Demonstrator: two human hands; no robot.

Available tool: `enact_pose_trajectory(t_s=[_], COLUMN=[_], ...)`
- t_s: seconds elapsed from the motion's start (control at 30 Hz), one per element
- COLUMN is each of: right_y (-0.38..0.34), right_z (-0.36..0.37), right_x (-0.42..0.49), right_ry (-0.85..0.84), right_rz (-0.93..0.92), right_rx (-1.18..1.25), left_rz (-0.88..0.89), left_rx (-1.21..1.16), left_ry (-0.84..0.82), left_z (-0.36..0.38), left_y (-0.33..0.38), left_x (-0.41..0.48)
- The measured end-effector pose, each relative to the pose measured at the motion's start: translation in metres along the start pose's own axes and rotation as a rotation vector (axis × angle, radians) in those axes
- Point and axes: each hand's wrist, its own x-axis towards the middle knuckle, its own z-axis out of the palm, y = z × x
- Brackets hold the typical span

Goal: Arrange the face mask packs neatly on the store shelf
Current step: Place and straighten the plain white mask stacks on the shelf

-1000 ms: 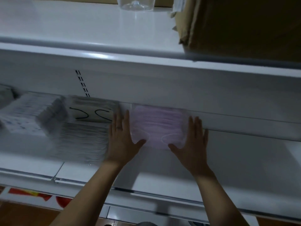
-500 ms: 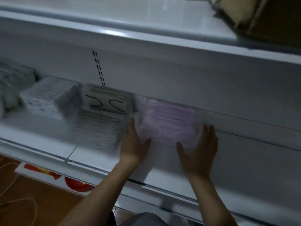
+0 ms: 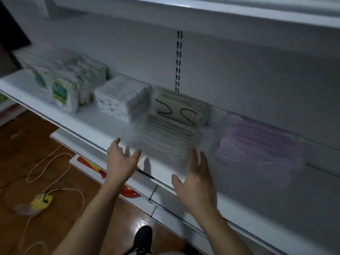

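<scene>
In the head view, the left hand (image 3: 122, 161) and right hand (image 3: 195, 179) hover with fingers straight and spread, holding nothing, on either side of the white mask pack (image 3: 168, 141), which lies on the shelf (image 3: 88, 124) with the purple mask pack (image 3: 257, 151) just beside it.

There is just one camera, worn on the person's head. It looks forward and down at a slant, so the shelf (image 3: 103, 126) runs from upper left to lower right. It is close: the left hand (image 3: 122, 161) and right hand (image 3: 196, 179) fill the lower middle. The floor (image 3: 46, 144) shows at lower left.
</scene>
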Motion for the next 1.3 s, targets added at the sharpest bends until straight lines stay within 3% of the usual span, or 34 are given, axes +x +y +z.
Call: enact_pose_trajectory(t_s=[0.1, 0.3, 0.43, 0.57, 0.63, 0.7, 0.8, 0.93, 1.0, 1.1, 1.3], right_y=[-0.015, -0.041, -0.049, -0.058, -0.064, -0.067, -0.066, -0.079, -0.085, -0.083, -0.075], right_z=[0.006, 0.008, -0.001, -0.013, -0.007, 0.003, 0.011, -0.002, -0.012, -0.021, -0.016], right_x=[0.015, 0.044, 0.055, 0.061, 0.058, 0.051, 0.059, 0.115, 0.148, 0.188, 0.210], right_ry=[0.040, 0.169, 0.230, 0.472, 0.573, 0.623, 0.432, 0.250, 0.124, -0.042, -0.097], right_rz=[0.173, 0.755, 0.885, 0.801, 0.655, 0.453, 0.165, -0.057, -0.102, -0.094, -0.091], right_rx=[0.243, 1.273, 1.654, 1.812, 1.546, 0.939, 0.023, -0.492, -0.688, -0.794, -0.671], left_rz=[-0.166, -0.427, -0.576, -0.565, -0.587, -0.597, -0.572, -0.654, -0.654, -0.663, -0.612], left_rx=[-0.189, -0.591, -0.946, -1.068, -1.186, -1.312, -1.382, -1.398, -1.366, -1.310, -1.158], left_ry=[-0.071, -0.419, -0.564, -0.702, -0.751, -0.781, -0.830, -0.779, -0.765, -0.771, -0.832], left_z=[-0.015, -0.026, -0.027, -0.017, -0.010, -0.003, 0.009, 0.021, 0.024, 0.027, 0.035], left_y=[0.011, 0.040, 0.036, 0.035, 0.040, 0.046, 0.052, 0.056, 0.058, 0.060, 0.052], left_x=[0.032, 0.080, 0.101, 0.107, 0.107, 0.108, 0.107, 0.107, 0.111, 0.116, 0.123])
